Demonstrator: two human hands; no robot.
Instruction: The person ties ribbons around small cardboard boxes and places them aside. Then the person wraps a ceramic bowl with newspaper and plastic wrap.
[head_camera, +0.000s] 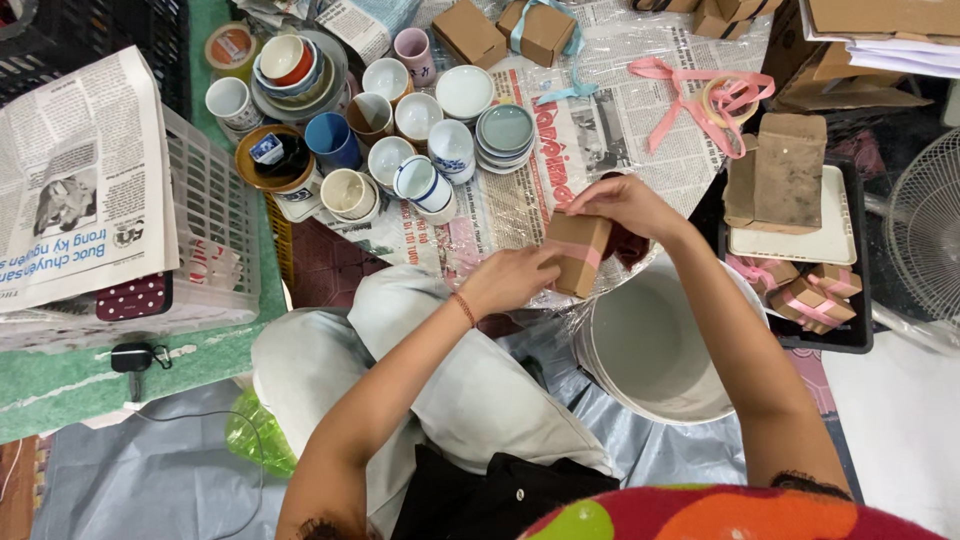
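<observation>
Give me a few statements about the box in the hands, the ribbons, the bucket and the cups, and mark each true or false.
1. Both hands, left hand and right hand, are on a brown box. True.
2. The box has a blue ribbon around it. False: its band is pink.
3. The white bucket is full of cups. False: it looks empty.
4. Cups stand on newspaper ahead of the knees. True.
5. Loose pink ribbon lies on the newspaper. True.

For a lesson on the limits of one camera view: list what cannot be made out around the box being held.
Head view only:
- Contents of the small brown box: closed, and covered by both hands.
- Right hand fingers: curled behind the box.
- Left hand fingertips: pressed against the box side, grip unclear.
- White bucket: its right side hidden by the right forearm.
</observation>
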